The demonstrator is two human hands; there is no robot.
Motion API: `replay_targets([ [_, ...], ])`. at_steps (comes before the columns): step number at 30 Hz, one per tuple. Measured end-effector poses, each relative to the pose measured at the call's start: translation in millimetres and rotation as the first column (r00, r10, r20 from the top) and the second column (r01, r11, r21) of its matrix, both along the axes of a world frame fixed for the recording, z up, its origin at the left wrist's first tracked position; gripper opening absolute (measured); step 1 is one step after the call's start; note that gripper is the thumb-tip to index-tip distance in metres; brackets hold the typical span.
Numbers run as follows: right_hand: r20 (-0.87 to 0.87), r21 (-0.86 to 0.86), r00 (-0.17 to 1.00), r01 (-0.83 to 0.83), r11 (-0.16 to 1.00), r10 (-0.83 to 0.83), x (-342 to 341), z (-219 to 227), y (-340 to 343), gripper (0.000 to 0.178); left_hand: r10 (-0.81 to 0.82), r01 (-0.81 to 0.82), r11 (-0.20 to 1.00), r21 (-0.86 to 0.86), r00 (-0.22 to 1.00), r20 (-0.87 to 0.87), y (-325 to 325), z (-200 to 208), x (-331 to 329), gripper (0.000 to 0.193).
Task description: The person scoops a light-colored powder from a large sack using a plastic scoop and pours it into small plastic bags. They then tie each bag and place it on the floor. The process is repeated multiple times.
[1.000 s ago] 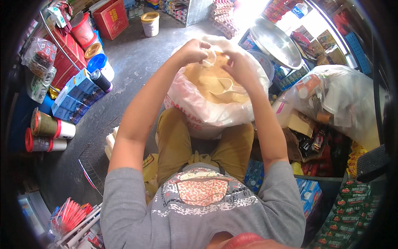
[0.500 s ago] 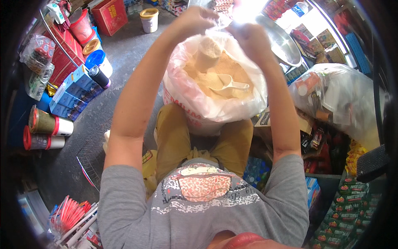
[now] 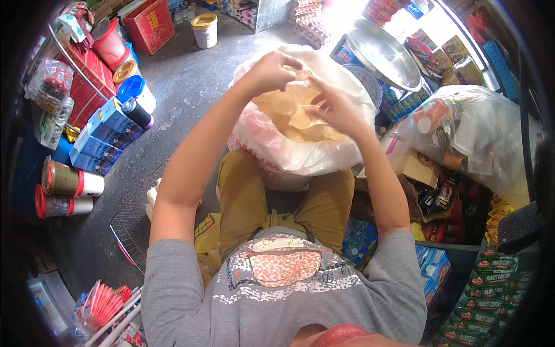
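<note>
We saw the left hand (image 3: 276,72) and the right hand (image 3: 340,111) lower than half a second earlier, and the small clear bag (image 3: 284,104) of tan granules, which had hung between them above the tan heap (image 3: 321,133), had come down with them into the mouth of the open white sack (image 3: 306,160), close over that heap (whether it touched, we could not tell). The left fingers curled toward the bag's pale top while the right index finger stretched forward beside it, but we could not make out whether either hand was pinching the plastic.
</note>
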State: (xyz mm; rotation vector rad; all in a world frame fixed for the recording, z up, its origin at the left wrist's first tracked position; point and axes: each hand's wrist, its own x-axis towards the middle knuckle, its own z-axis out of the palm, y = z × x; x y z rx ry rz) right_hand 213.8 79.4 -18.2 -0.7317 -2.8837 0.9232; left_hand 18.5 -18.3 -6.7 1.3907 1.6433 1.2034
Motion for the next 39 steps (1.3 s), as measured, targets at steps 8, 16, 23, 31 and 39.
replay_targets([
  [8,0.232,0.155,0.970,-0.112,0.982,0.074,3,-12,5,0.094,0.041,-0.040,0.998,-0.058,0.999,0.021,-3,-29,-5,0.048],
  [16,0.484,0.495,0.843,-0.041,0.868,-0.236,11,-43,12,0.044,0.035,-0.041,0.999,0.029,0.985,0.169,-35,-29,-11,0.057],
  [23,0.226,0.443,0.905,0.234,0.865,-0.361,12,-10,-7,0.026,-0.001,0.000,1.000,0.007,0.968,0.251,-80,-12,-11,0.067],
  [31,-0.097,0.241,0.913,0.409,0.880,-0.397,-16,-85,6,0.045,0.026,-0.028,1.000,0.005,0.958,0.285,-49,-28,3,0.062],
  [39,-0.308,0.010,0.871,0.405,0.914,-0.382,117,76,1,0.039,0.032,-0.024,0.998,-0.052,0.986,0.162,-24,-24,-5,0.062],
])
